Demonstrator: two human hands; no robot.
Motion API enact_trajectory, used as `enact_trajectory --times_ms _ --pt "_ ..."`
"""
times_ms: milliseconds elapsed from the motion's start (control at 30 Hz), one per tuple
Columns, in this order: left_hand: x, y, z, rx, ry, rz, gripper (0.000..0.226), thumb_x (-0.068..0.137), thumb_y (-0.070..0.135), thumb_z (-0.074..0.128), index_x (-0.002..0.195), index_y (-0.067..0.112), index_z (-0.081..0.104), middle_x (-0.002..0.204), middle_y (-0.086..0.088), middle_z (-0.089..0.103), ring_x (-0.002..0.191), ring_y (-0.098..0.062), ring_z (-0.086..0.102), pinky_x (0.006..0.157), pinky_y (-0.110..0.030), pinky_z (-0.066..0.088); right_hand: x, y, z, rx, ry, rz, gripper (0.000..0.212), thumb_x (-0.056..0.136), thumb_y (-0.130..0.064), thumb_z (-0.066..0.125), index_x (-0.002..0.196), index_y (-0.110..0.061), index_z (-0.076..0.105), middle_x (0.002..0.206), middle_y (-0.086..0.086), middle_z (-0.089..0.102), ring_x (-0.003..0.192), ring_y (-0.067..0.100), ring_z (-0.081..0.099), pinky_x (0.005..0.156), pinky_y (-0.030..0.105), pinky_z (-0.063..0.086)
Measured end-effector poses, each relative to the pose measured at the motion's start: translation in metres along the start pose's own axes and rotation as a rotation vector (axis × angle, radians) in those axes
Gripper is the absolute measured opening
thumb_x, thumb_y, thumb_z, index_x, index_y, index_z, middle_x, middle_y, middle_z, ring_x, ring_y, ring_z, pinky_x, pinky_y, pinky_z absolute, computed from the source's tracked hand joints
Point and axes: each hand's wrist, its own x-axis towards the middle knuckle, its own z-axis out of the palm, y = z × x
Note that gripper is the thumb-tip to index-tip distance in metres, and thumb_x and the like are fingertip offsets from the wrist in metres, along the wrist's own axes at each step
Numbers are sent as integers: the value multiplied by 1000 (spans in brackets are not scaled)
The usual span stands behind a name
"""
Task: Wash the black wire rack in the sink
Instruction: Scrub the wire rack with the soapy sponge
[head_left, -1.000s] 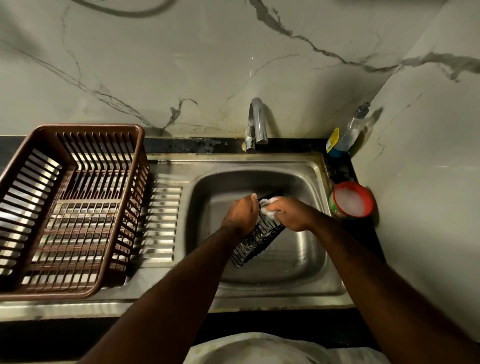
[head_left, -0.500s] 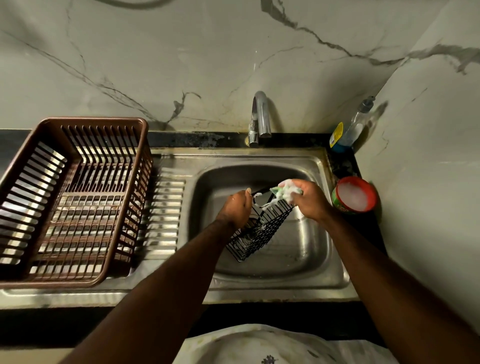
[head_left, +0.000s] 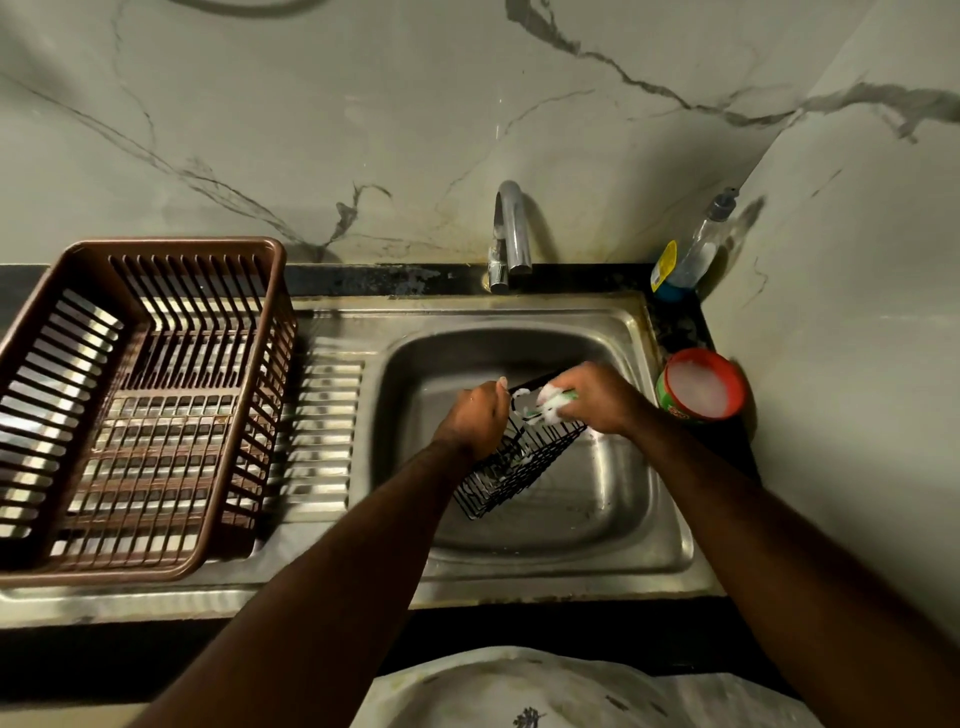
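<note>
Here, left fingers (head_left: 493, 404) tight around the black wire rack (head_left: 514, 470), right fingers (head_left: 574, 383) around a sponge (head_left: 553, 406).

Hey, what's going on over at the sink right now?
A person is washing a black wire rack in the sink. The left hand grips the rack's upper end and holds it tilted over the basin. The right hand rubs a foamy sponge against its top edge. A brown basket stands on the drainboard to the left, and a red tub of white soap sits to the right.
</note>
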Motion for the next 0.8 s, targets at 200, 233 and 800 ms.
enact_trajectory --times_ms 200,233,800 --pt "-2 0 -3 -25 42 -48 43 111 37 27 78 20 50 71 1 52 66 -16 50 63 -30 37 -11 22 -2 276 416 99 25 78 -5 75 96 -22 78 91 -5 76 82 13 70 79 22 56" --pt "-3 1 -3 -25 39 -45 43 111 37 27 78 20 50 71 1 52 66 -16 50 65 -31 38 -10 19 -1 171 425 80 25 79 -5 72 99 -18 78 95 -4 76 85 13 69 79 12 50" --pt "-9 8 2 36 -31 33 42 111 39 26 83 19 51 73 1 53 67 -15 52 68 -31 38 7 0 9 -88 371 160 36 82 -3 65 116 -10 73 112 9 72 102 25 68 88 21 47"
